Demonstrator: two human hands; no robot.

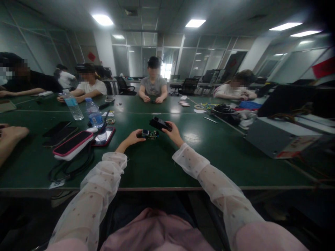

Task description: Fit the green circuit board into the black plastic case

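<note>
My left hand (pixel 133 138) is closed on the left end of a small circuit board (pixel 150 135). A little screen sits on the board, with bare components to its right. In my right hand (pixel 174 133) is a black plastic casing (pixel 160 123), gripped at its right end and tilted. The casing is just above and to the right of the board, over the green table (pixel 154 167). Its inner side cannot be made out clearly. The fingertips of both hands are partly hidden by what they hold.
Left of my hands lie a red-edged phone (pixel 104 136), a pink-rimmed device (pixel 74 143), dark phones and black cables (pixel 70 170). Two water bottles (pixel 94 113) stand behind them. A grey metal box (pixel 280 137) occupies the right. Another person's hand (pixel 14 134) rests at far left; several people sit around.
</note>
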